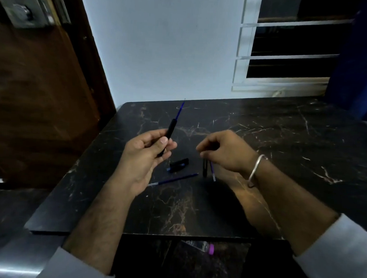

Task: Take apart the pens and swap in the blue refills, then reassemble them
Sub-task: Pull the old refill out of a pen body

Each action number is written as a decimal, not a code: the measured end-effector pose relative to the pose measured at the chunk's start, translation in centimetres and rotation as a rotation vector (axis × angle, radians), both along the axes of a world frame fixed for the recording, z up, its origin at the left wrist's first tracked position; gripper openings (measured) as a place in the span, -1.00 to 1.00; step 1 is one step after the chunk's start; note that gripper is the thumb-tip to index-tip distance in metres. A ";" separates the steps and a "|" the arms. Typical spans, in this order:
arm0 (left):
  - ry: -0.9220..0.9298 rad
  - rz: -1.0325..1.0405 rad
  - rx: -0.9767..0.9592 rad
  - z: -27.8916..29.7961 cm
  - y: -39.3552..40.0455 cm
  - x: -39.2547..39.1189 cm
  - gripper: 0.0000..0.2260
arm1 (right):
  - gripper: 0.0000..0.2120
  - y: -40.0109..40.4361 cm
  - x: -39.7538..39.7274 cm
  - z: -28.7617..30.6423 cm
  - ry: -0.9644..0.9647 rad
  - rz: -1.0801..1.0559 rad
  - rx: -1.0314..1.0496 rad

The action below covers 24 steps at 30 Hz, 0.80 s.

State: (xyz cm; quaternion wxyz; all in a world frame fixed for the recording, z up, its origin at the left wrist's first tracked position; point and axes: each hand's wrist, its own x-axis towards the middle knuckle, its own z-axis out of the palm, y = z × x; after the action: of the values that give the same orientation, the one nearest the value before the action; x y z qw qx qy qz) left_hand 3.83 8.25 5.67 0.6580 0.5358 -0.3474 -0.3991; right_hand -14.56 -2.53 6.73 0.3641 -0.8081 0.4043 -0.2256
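A black pen barrel point(169, 136) is in the left hand point(144, 156), up above the dark marble table point(263, 143). The fingers and thumb are wrapped around its lower part. The barrel tilts up and away from the person. A thin blue refill point(181, 108) sticks out of its top end, with the tip pointing toward the far wall.

The right hand point(224, 150) hangs over the middle of the table with its fingers curled down. It pinches 2 small things that dangle under it: a short black pen piece point(204, 170) and a second blue refill point(212, 172) just beside it. Their lower ends are close to the table, but I cannot tell if they touch it. A silver bangle point(256, 170) sits on the right wrist.

Between the 2 hands, more parts lie flat on the table. A stubby black pen part point(178, 164) with a bit of blue at one end lies near the left hand. Just in front of it lies a loose blue refill point(173, 179), slanted, with its pale end near the left wrist.

Both arms have light sleeves pushed back. A wooden door point(32, 88) stands to the left, and a window point(289, 48) is behind the table on the right.
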 end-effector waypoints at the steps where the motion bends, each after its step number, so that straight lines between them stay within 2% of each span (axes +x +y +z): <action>1: -0.006 0.013 0.004 -0.1 0.1 0.2 -0.79 | -0.86 0.0 0.6 -0.5 0.057 -0.012 -0.063; 4: -0.033 0.046 0.036 -0.4 0.3 1.0 -0.79 | -0.84 0.4 2.3 -1.5 0.165 0.031 -0.204; 9: -0.081 0.066 0.105 -1.2 0.8 1.7 -0.79 | -0.77 0.7 5.5 -2.2 0.304 0.222 -0.379; 16: -0.190 0.081 0.160 -1.6 1.4 2.2 -0.79 | -0.81 0.8 6.9 -2.3 0.396 0.277 -0.434; 24: -0.243 0.085 0.197 -1.6 1.5 1.6 -0.78 | -0.86 0.6 6.6 -2.5 0.437 0.236 -0.367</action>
State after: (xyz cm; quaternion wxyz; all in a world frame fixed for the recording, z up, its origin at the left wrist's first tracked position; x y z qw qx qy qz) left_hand 5.44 9.76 4.10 0.5716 0.6565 -0.3604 -0.3353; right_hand -7.95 -1.88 4.23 0.1401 -0.9311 0.3290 -0.0718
